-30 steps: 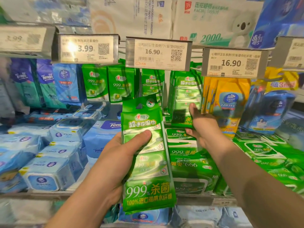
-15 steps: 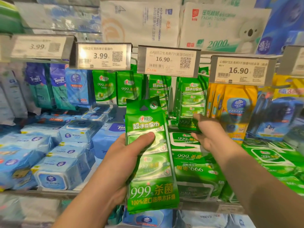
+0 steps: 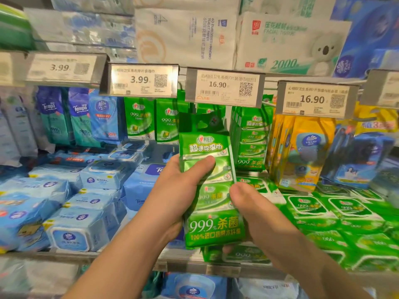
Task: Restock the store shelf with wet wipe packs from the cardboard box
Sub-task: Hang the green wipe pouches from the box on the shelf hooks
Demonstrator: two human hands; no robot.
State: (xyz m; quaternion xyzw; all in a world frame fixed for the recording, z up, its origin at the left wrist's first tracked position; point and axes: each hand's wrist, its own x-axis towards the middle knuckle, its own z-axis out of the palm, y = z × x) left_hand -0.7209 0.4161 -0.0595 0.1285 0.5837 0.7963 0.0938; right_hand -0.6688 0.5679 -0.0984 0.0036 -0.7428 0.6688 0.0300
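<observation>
While both hands grip the tall green plastic wet wipe pack (image 3: 210, 186), left hand (image 3: 179, 190) at 9 o'clock, right hand (image 3: 248, 208) at 4 o'clock, hanging is in hand; next, align its header hole with the peg at 12 o'clock.

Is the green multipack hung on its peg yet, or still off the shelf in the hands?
Off the peg. The green multipack is upright, gripped by the left hand and right hand, its hang hole free below the price tag.

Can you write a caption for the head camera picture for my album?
Both hands, left hand and right hand, hold a green wet wipe pack before hanging green packs.
</observation>
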